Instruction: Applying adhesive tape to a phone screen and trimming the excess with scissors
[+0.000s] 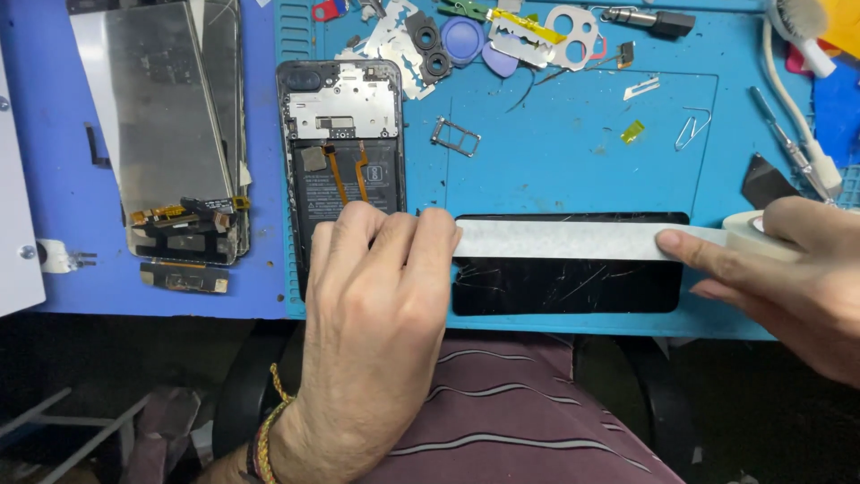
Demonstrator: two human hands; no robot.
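Observation:
A cracked black phone screen [573, 287] lies flat on the blue work mat [555, 152] near its front edge. A strip of white tape [555, 239] runs along the screen's upper edge. My left hand [376, 296] presses the tape's left end down at the screen's left side, fingers flat. My right hand [788, 269] holds the white tape roll [761, 235] at the right, index finger lying on the strip.
An opened phone body [340, 143] with bare internals lies behind my left hand. Screen assemblies [170, 134] rest at the far left. A SIM tray [455, 137], paper clip [692, 128], screwdriver [788, 143], picks and metal shields litter the mat's back.

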